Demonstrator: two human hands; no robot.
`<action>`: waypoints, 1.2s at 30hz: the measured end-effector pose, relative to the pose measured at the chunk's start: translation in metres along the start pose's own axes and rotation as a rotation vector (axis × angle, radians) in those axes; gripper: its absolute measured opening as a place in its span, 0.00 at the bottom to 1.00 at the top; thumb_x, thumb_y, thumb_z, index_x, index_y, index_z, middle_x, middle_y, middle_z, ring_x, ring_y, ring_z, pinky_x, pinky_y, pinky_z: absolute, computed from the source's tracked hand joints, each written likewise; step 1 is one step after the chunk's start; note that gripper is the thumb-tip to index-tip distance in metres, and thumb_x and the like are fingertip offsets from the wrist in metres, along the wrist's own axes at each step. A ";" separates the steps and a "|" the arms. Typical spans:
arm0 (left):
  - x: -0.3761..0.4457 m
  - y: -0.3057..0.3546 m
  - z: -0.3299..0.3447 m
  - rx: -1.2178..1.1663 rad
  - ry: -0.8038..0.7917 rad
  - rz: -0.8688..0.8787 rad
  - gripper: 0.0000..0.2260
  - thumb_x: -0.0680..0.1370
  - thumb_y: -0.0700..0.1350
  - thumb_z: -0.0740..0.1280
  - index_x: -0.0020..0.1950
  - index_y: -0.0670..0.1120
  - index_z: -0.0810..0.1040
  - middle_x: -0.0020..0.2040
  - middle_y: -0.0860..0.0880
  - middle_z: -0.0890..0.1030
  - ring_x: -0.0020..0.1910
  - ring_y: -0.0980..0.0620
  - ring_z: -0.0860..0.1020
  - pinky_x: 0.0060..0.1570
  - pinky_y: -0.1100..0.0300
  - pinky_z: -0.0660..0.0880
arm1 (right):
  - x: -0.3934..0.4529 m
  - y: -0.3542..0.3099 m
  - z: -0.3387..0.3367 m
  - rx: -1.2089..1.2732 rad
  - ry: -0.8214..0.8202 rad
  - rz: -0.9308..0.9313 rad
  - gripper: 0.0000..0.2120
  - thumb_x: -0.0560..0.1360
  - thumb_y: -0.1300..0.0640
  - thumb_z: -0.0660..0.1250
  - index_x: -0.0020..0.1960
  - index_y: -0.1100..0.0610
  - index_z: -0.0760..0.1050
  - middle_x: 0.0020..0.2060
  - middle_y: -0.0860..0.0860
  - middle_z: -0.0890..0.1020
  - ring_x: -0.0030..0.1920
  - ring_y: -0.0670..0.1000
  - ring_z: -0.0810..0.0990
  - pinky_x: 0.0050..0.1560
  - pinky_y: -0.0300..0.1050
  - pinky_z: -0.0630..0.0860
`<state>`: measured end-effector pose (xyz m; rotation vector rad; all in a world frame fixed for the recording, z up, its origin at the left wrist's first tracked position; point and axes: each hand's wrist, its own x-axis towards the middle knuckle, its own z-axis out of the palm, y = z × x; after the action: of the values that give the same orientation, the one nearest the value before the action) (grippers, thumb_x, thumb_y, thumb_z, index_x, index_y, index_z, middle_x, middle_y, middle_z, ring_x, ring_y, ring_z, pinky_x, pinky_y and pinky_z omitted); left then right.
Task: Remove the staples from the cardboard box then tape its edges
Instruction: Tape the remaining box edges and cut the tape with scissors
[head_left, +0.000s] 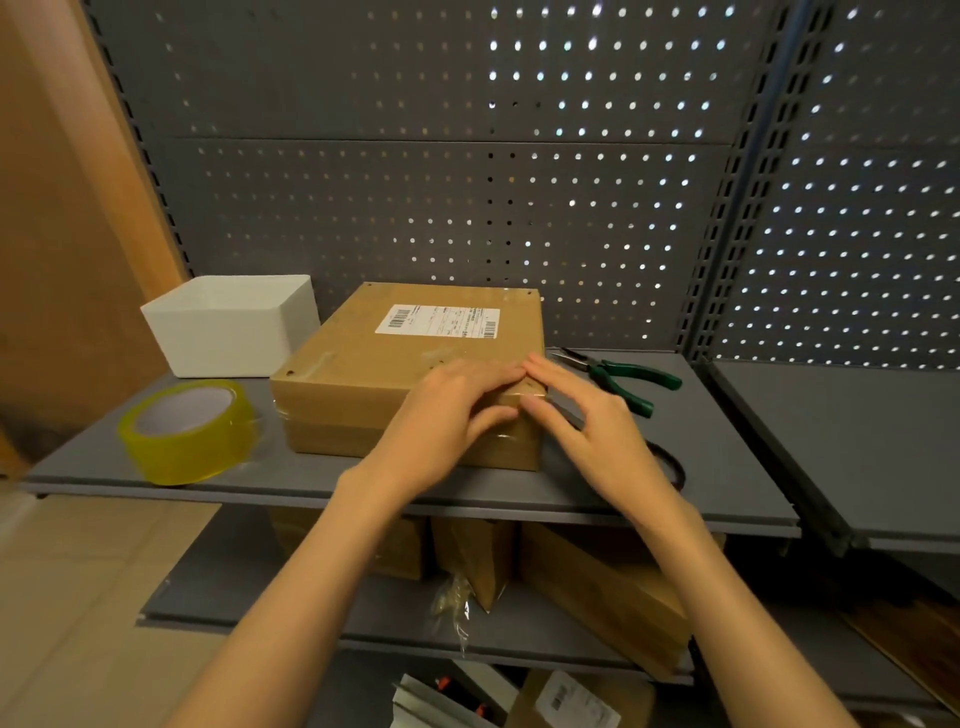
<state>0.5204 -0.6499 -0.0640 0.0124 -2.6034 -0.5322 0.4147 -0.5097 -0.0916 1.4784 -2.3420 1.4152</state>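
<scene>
- I see the cardboard box (395, 374) lying flat on the shelf (727, 467), directly under and ahead of both hands, its long axis running away from me.
- My left hand (447, 415) and right hand (587, 415) press flat, fingers straight, on the box's near right corner, smoothing clear tape.
- The tape roll (189, 431) sits well left of the left hand; the pliers (623, 376) lie just beyond the right.
</scene>
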 end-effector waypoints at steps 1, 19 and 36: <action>-0.002 -0.002 0.002 -0.006 0.034 0.006 0.19 0.76 0.46 0.67 0.67 0.47 0.73 0.65 0.50 0.76 0.65 0.53 0.71 0.67 0.55 0.65 | -0.002 0.003 0.003 -0.035 -0.005 -0.020 0.22 0.77 0.49 0.62 0.70 0.46 0.64 0.68 0.40 0.66 0.68 0.39 0.65 0.68 0.36 0.61; 0.005 -0.008 0.014 0.147 0.065 0.036 0.24 0.74 0.56 0.65 0.70 0.54 0.67 0.67 0.58 0.72 0.47 0.57 0.66 0.43 0.63 0.56 | -0.005 0.009 0.002 0.108 -0.024 0.026 0.19 0.77 0.46 0.51 0.68 0.38 0.57 0.69 0.36 0.63 0.72 0.38 0.59 0.71 0.34 0.57; 0.003 -0.006 0.018 -0.009 0.170 -0.038 0.27 0.67 0.52 0.74 0.65 0.52 0.74 0.61 0.56 0.78 0.51 0.61 0.67 0.51 0.66 0.60 | -0.004 0.021 -0.006 -0.164 -0.216 -0.004 0.22 0.77 0.39 0.43 0.69 0.28 0.41 0.70 0.29 0.44 0.74 0.38 0.48 0.74 0.49 0.54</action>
<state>0.5090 -0.6491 -0.0791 0.0999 -2.4396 -0.5328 0.3997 -0.4998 -0.1041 1.6616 -2.5040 1.0801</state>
